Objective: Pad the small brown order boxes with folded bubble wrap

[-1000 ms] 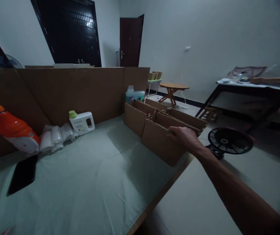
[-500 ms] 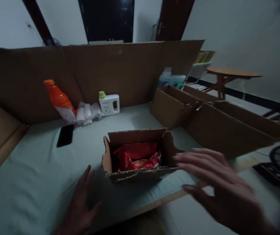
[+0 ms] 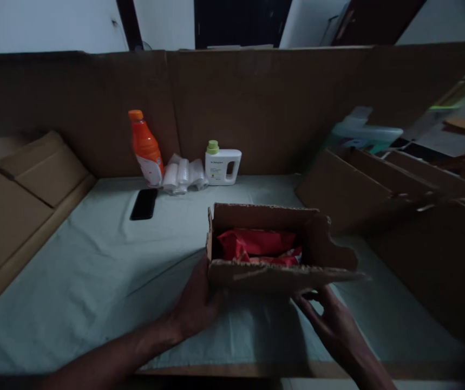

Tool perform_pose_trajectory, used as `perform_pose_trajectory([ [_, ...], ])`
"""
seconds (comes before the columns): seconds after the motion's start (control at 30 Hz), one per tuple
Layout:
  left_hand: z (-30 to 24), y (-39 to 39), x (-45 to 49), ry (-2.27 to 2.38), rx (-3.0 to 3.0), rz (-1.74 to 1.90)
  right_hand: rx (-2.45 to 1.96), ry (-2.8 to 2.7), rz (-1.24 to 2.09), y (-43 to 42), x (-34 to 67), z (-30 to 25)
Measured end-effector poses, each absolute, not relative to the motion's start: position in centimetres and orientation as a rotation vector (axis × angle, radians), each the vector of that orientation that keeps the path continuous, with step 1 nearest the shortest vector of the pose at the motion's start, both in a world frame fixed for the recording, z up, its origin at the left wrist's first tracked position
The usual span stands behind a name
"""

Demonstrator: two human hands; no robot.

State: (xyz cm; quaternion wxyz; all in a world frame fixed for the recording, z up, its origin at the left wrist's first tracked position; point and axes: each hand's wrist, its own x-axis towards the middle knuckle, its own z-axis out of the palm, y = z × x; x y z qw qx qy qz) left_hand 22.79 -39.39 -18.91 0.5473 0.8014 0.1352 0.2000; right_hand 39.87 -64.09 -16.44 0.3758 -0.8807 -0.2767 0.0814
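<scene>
A small open cardboard box [image 3: 264, 273] sits near the front of the table, with red packets [image 3: 256, 245] inside it. My left hand [image 3: 195, 304] grips the box's near left corner, fingers wrapped against its side. My right hand [image 3: 329, 317] reaches under the box's near right flap, fingers curled and touching the cardboard. The box's right flap sticks out, torn and ragged at its edge.
An orange bottle [image 3: 146, 146], a pack of white rolls [image 3: 181, 176], a white jug with a green cap [image 3: 222, 165] and a black phone [image 3: 144, 204] lie by the cardboard back wall [image 3: 256, 103]. Larger open cartons [image 3: 411, 216] stand at the right; flat cardboard [image 3: 13, 200] at the left.
The view swung left from the big cartons to the small box. Both hands closed in and now hold its near side; the box has shifted slightly right.
</scene>
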Motion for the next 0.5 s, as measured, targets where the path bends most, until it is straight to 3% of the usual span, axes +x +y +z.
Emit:
perform_pose_trajectory([
  [0.27, -18.9, -32.5, 28.5, 0.472, 1.868, 0.736, -2.03, -0.857, 0.221, -53.8, 46.7, -17.1],
  [0.5, -20.1, -29.3, 25.5, 0.301, 1.994, 0.624, -1.91, -0.732, 0.348, -53.3, 45.2, -19.5],
])
